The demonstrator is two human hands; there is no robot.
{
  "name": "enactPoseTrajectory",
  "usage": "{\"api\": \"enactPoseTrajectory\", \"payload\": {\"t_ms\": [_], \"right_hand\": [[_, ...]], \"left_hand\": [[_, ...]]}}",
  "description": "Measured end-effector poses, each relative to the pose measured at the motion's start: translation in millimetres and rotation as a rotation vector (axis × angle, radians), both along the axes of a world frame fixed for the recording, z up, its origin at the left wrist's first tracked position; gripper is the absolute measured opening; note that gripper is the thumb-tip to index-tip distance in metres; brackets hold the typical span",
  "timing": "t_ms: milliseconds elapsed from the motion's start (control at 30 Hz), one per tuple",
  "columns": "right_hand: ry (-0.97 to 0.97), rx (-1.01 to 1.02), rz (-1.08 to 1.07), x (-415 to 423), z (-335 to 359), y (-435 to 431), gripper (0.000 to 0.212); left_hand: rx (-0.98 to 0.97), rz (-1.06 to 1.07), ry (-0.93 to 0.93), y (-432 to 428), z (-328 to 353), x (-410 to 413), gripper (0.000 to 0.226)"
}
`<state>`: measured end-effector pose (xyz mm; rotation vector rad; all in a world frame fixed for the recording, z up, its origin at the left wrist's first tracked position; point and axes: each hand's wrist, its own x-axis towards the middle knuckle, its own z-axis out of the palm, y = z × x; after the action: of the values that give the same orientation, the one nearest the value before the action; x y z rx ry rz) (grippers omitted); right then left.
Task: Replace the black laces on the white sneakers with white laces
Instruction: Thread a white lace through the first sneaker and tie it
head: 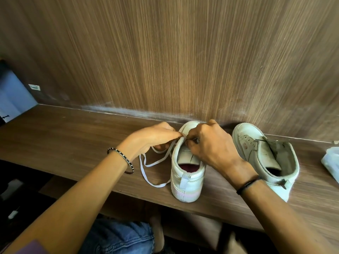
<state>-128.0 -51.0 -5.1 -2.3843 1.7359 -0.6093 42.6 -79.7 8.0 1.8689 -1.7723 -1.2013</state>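
By the desk's (73, 136) back edge, the left hand (154, 138) and right hand (211, 143) pinch the white lace (146, 165) at the sneaker's (187, 173) front eyelets. Most of the lace lies loose. The second sneaker (264, 154) looks unlaced, so I judge the job under halfway.

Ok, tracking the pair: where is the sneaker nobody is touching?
Head view, right side: the untouched sneaker stands on the wooden shelf, just right of the right hand, toe toward the wall.
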Motion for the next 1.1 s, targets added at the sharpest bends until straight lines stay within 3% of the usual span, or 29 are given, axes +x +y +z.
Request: {"api": "enactPoseTrajectory", "payload": {"t_ms": [133,267,400,567,833,1100], "right_hand": [[-0.034,0.021,-0.002,0.0,-2.0,-2.1,0.019],[-0.018,0.043,0.003,-1.3,0.2,-1.2,0.02],[-0.036,0.082,0.006,-2.2,4.5,0.3,0.021],[-0.03,0.128,-0.051,-7.3,13.4,2.3,0.046],[-0.212,0.37,0.005,-26.1,19.7,0.9,0.054],[-0.238,0.3,-0.006,-26.9,19.5,5.0,0.041]], "left_hand": [[0.023,-0.049,-0.016,3.0,2.7,4.1,0.042],[0.059,-0.034,0.054,0.8,4.1,3.5,0.031],[0.044,0.068,0.069,0.6,0.8,-2.5,0.047],[-0.024,0.107,-0.013,0.5,-1.1,-7.7,0.029],[-0.035,0.026,-0.044,-3.8,2.2,0.5,0.029],[-0.018,-0.07,-0.132,2.9,13.3,5.9,0.023]]}}
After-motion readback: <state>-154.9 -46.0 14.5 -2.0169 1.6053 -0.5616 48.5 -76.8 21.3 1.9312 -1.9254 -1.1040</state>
